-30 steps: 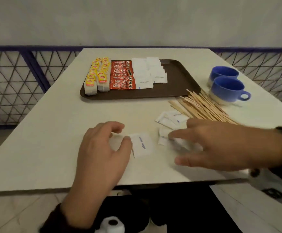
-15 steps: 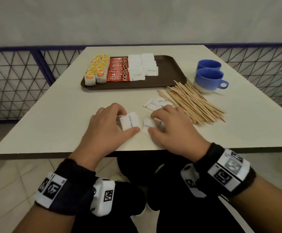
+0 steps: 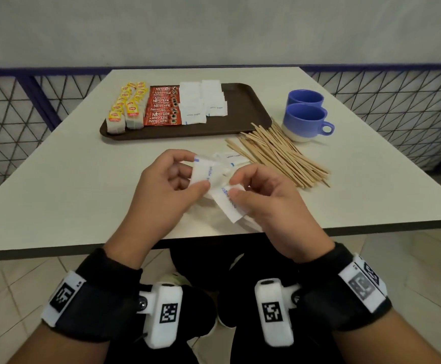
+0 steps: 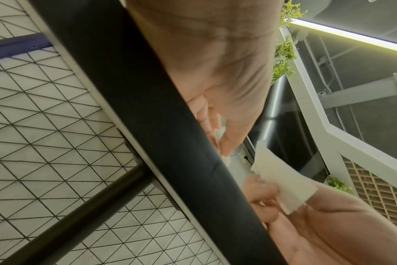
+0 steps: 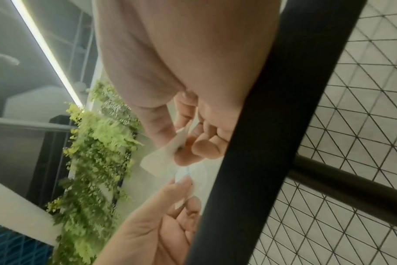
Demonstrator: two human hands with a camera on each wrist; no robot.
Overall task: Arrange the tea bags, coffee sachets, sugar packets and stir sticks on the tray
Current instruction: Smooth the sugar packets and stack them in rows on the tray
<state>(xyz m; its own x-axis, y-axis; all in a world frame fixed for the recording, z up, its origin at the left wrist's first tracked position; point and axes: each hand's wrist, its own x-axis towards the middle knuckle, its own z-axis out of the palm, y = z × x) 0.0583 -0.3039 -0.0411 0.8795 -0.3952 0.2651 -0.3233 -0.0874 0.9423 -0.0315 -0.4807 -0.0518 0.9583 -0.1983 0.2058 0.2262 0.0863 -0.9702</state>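
— Done so far?
— Left half of the tray (image 3: 243,111) filled: two rows of yellow-tagged tea bags (image 3: 128,106) at the left edge, then red coffee sachets (image 3: 164,106), then two columns of sugar packets (image 3: 203,102). Right end of the tray bare.

— Still off the tray?
— A few loose sugar packets on the table (image 3: 56,185), just beyond the hands (image 3: 233,158). All the stir sticks (image 3: 279,156) too — heaped beside the tray's near right corner, just in front of two blue cups (image 3: 304,114).

— Hands?
— Raised together over the near table edge. Left hand (image 3: 165,190) curled, thumb and fingertips pinching one white sugar packet (image 3: 206,173). Right hand (image 3: 272,203) curled likewise, thumb pressed on a second packet (image 3: 228,203). Possibly more underneath; hard to tell. Packets touching, seemingly being squared into a small stack.

— Left to do, then?
— Probably over halfway. Remaining: carry these packets to the sugar columns, collect the last loose ones, then gather the sticks and lay them in the bare right end.
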